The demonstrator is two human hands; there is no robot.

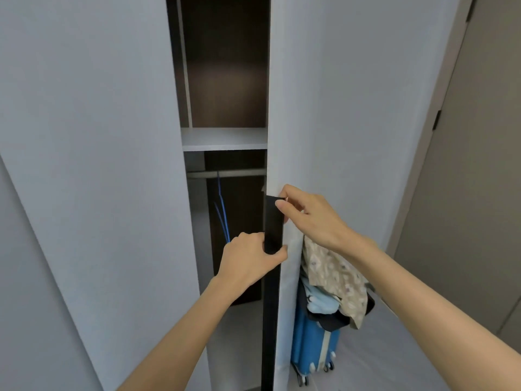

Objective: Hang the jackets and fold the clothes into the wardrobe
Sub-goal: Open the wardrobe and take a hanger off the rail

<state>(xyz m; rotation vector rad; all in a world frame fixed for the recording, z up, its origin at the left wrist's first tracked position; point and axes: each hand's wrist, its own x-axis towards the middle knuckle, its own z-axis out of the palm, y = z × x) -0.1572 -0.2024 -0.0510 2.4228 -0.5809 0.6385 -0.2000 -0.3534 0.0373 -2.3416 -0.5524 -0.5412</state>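
Together, left hand [248,261] and right hand [313,218], curled, on door handle [273,227].

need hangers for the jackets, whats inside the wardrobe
A white shelf, and below it a rail with blue hangers hanging from it. The doors cover everything either side of the gap.

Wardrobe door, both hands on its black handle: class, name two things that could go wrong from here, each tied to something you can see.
1. The left hand and right hand both curl round the black handle at the wardrobe door edge; if it swings shut, fingers could get pinched.
2. Loose clothes sit piled on the blue suitcase close beside that door; opening it wider might knock them off.
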